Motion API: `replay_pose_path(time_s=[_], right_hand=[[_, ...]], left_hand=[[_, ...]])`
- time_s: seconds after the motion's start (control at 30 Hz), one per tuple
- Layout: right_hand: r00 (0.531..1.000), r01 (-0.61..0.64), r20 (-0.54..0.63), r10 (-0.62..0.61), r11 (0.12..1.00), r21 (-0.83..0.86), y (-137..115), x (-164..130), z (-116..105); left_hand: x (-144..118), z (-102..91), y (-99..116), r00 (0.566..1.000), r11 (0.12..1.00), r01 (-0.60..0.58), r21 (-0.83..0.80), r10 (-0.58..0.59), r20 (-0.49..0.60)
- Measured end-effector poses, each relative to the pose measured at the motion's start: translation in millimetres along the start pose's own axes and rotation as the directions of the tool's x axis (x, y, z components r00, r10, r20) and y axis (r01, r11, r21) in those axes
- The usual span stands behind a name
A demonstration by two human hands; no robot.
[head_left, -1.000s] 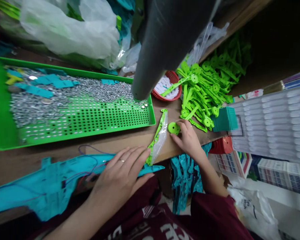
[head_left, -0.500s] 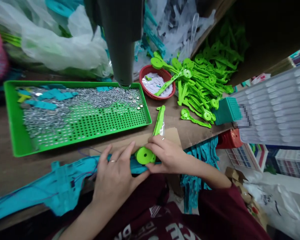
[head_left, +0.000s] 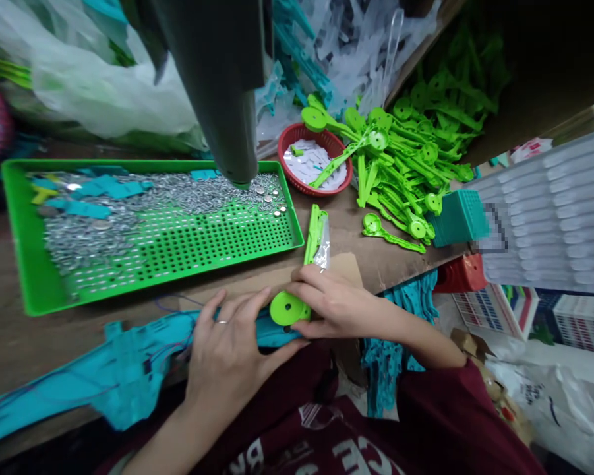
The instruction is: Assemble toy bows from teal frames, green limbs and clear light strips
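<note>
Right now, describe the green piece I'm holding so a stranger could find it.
Start at the big green perforated tray. Below its right corner, both hands meet at the table edge; the right hand grips a lime-green round disc with a centre hole, the only one lying over teal pieces.

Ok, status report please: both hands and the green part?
Right hand grips green disc. Left hand flat on teal strip beside it. Green tray behind, not in the way.

single head camera, looks forward and down, close over wooden table [head_left: 386,260] edge, hands below centre.
</note>
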State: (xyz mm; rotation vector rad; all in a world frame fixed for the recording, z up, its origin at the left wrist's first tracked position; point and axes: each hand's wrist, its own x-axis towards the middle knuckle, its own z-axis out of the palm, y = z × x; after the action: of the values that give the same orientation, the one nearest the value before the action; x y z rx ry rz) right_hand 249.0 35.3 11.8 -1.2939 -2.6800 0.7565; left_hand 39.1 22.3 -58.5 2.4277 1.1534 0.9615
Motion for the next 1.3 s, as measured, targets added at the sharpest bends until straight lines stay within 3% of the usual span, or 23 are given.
replay_pose_path(time_s=[0.23,0.33,0.57,0.73,0.8,0.83,0.87,0.9,0.97,1.0,1.07,1.1,1.2,1.3], right_hand=[[1.0,-0.028,-0.008,0.028,0.999,0.03,-4,0,1],[0.999,-0.046,-0.003,0.046,0.999,0.012,-5,0,3],[0.997,-0.078,0.006,0.078,0.996,-0.052,-7,0,10],[0.992,0.013,-0.128,-0.014,1.0,-0.011,9,-9,27],[0.968,0.048,-0.25,-0.031,0.997,0.064,21,-13,32],[0.936,0.005,-0.35,0.042,0.991,0.133,28,-14,32],[0.875,-0.077,-0.45,0.179,0.969,0.236,35,-13,31],[0.782,-0.17,-0.512,0.356,0.912,0.374,42,-11,30],[0.604,-0.276,-0.431,0.671,0.683,0.677,56,-3,23],[0.583,-0.276,-0.317,0.748,0.549,0.789,61,2,19],[0.652,-0.233,-0.123,0.748,0.352,0.906,68,10,10],[0.686,-0.201,-0.087,0.723,0.303,0.932,70,14,6],[0.709,-0.104,-0.126,0.694,0.279,0.955,66,17,-3],[0.685,-0.049,-0.163,0.71,0.268,0.962,61,15,-3]], left_hand=[[2,-5.3,2,0.998,0.999,0.051,-0.011,-0.05,0.049],[2,-5.8,1,1.0,1.0,0.006,-0.001,-0.006,0.016],[5,-6.0,1,0.994,0.991,-0.105,0.088,0.101,0.052],[5,-6.9,0,0.972,0.962,-0.233,0.143,0.227,0.059],[4,-7.2,-2,0.96,0.947,-0.278,0.161,0.271,0.063],[4,-7.0,-3,0.955,0.94,-0.297,0.169,0.29,0.066],[4,-6.5,-4,0.95,0.934,-0.312,0.172,0.305,0.068],[3,-5.8,-5,0.946,0.931,-0.325,0.169,0.318,0.065],[2,-4.1,-7,0.939,0.927,-0.343,0.154,0.342,0.032],[1,-3.5,-7,0.936,0.925,-0.349,0.147,0.352,0.01],[0,-3.4,-8,0.928,0.92,-0.365,0.141,0.372,-0.025],[-1,-4.3,-8,0.924,0.917,-0.373,0.14,0.381,-0.035],[-1,-9.7,-7,0.939,0.935,-0.341,0.098,0.344,-0.013],[10,-12.7,-4,0.981,0.987,-0.153,-0.053,0.158,0.111]])
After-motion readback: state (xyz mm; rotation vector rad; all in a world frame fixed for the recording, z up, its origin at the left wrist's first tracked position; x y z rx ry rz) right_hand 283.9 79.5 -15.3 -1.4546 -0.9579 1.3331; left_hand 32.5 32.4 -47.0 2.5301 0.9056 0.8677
